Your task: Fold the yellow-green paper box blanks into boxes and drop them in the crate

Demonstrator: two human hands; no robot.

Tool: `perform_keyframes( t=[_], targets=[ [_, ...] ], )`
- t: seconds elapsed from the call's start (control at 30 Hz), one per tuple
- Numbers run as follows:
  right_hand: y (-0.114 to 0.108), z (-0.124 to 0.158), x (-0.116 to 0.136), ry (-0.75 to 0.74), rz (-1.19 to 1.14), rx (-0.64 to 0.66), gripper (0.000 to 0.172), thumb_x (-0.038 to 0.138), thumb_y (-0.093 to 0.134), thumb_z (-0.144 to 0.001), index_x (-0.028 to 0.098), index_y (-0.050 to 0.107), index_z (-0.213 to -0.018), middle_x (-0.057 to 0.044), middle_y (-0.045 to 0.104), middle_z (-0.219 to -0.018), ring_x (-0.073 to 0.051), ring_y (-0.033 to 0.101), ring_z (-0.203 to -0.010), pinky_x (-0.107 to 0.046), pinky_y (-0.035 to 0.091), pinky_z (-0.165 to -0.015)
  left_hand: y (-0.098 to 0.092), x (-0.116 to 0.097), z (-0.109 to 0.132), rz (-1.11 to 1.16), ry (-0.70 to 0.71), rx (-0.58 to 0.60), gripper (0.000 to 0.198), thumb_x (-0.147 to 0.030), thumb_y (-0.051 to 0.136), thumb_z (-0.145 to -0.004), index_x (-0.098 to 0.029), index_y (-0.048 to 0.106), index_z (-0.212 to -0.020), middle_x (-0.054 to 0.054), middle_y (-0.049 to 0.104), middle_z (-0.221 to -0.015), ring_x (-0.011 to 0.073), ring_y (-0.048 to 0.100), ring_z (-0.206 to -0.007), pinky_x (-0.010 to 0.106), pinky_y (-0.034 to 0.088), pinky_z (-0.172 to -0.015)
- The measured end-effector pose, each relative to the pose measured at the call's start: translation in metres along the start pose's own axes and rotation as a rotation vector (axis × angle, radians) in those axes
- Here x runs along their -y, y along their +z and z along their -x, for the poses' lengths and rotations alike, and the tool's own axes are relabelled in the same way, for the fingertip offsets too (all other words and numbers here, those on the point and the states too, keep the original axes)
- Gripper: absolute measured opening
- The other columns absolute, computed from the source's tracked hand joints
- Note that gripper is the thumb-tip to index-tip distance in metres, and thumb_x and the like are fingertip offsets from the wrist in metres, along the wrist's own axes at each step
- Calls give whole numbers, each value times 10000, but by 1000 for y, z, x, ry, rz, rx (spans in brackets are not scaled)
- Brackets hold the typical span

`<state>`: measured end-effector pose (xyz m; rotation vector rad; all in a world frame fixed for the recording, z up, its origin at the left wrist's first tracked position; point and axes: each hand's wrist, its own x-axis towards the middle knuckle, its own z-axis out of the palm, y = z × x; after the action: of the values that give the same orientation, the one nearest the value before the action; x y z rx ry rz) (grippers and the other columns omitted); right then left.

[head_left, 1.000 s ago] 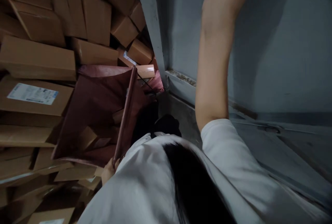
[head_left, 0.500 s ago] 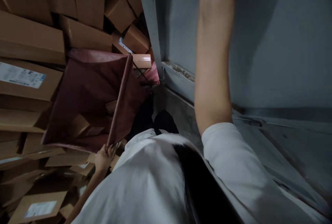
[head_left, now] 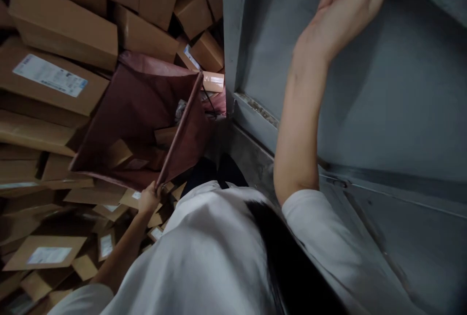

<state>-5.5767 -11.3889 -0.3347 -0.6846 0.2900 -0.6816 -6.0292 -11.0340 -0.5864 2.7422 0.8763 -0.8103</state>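
Note:
A dark red fabric bin [head_left: 120, 96] stands tilted among cardboard boxes, its mouth towards me. My left hand [head_left: 149, 198] is closed around the near corner of its rim, at the end of a rod-like edge. Inside the bin lie a few cardboard boxes [head_left: 122, 153] and a small clear plastic-looking item [head_left: 180, 110]. My right hand [head_left: 346, 8] is raised in front of a grey metal panel [head_left: 408, 96], fingers stretched upward and apart. Its fingertips are cut off by the top of the view; whether they touch the panel cannot be told.
A large heap of brown cardboard boxes [head_left: 63, 23] fills the left side, several with white labels. A grey metal post [head_left: 233, 28] and a ledge [head_left: 255, 111] run beside the heap. Concrete floor [head_left: 251, 145] shows by my feet.
My view has shifted, so the bin and boxes appear further right. My right hand, out of view before, now shows at the top. My left hand keeps its grip on the bin's rim.

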Motion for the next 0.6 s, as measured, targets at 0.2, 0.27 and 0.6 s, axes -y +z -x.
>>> perform_keyframes(
  t=[0.2,0.27,0.6],
  targets=[
    [-11,32,11,38,292,144,409,268,359,-872,12,509,-1154,-118,574,-1297,-218,539,-1345,-223,484,-978,-2,-7,-1,54,50,-15,289,-380,461,-990,-149,634,-985,156,706,-905,290,664,-849,341,431,-753],
    [-24,36,9,19,447,305,531,324,241,-926,1,440,-1297,-173,508,-1423,-180,499,-1395,-231,459,-1026,0,-9,1,96,65,-47,352,-389,489,-973,-119,635,-1144,198,708,-1077,335,656,-1034,394,455,-895],
    [-63,115,29,-152,608,651,616,436,71,-994,75,453,-1315,-131,490,-1302,-108,600,-1293,-362,454,-1090,44,41,95,561,-21,-575,739,-458,522,-956,-5,356,-1516,271,409,-1548,368,347,-1470,503,227,-1234]
  ],
)
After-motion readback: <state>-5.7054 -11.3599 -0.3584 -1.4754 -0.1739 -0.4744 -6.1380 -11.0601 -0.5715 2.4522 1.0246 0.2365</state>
